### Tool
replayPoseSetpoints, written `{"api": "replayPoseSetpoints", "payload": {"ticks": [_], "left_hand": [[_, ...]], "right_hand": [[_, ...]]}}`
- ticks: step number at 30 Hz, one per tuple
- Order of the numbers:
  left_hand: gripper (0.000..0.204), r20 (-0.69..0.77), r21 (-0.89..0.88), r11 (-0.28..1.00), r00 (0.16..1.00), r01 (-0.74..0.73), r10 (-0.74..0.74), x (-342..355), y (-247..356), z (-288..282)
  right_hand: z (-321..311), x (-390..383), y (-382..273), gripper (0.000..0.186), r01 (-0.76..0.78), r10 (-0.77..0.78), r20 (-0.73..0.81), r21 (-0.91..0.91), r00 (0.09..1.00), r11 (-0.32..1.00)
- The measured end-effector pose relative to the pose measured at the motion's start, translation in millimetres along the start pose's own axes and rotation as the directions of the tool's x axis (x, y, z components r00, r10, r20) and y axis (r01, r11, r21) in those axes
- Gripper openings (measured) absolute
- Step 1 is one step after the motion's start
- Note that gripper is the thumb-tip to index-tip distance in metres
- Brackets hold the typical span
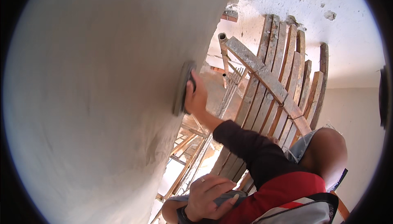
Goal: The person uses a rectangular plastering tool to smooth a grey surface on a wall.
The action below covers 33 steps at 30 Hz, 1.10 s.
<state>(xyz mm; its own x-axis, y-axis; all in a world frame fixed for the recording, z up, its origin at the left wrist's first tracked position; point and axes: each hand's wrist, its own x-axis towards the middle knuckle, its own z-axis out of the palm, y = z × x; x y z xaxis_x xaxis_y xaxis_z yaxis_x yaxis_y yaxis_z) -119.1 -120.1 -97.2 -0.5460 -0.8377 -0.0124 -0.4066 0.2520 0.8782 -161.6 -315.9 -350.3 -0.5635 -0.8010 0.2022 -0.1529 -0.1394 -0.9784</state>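
Note:
My right hand (pixel 197 93) is closed round the back of a plastering float (pixel 180 95), a dark grey slab held upright. The float presses against a grey plastered wall (pixel 94 101) near the wall's right edge. My right arm reaches up to it in a dark sleeve with a red upper part. Low in the view is my left hand (pixel 211 197), with a ring and a black wristband. Its fingers curl over a greyish thing (pixel 231 196) that I cannot make out. My bare knees show through torn pale trousers beside both arms.
Upright wooden planks (pixel 282 76) stand to the right, crossed by a slanting plank (pixel 262 70) tied on with wire. Behind the wall edge are a metal pipe (pixel 223 45) and scaffold poles, with an opening below. A rough white surface (pixel 311 2) lies at upper right.

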Motion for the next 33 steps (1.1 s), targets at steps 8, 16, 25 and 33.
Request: {"api": "replayPoseSetpoints", "payload": {"ticks": [8,16,25,33], "left_hand": [[0.027,-0.097,0.031,0.999,0.995,-0.029,0.032,-28,11,9],[0.029,-0.038,0.001,1.000,0.999,-0.026,0.026,-12,5,3],[0.029,-0.082,0.016,0.998,0.995,-0.055,0.056,-29,14,8],[0.029,-0.028,0.005,1.000,1.000,-0.005,0.005,-11,9,3]], "right_hand": [[-33,211,60,0.040,-0.150,0.130,-0.131,-0.158,0.983,0.976],[-2,6,-47,0.040,0.024,-0.025,0.003,0.044,1.000,0.999],[-22,218,-10,0.040,0.030,-0.046,-0.172,-0.094,0.984,0.995],[-3,69,-48,0.038,0.176,-0.173,-0.108,0.025,0.979,0.984]]}}
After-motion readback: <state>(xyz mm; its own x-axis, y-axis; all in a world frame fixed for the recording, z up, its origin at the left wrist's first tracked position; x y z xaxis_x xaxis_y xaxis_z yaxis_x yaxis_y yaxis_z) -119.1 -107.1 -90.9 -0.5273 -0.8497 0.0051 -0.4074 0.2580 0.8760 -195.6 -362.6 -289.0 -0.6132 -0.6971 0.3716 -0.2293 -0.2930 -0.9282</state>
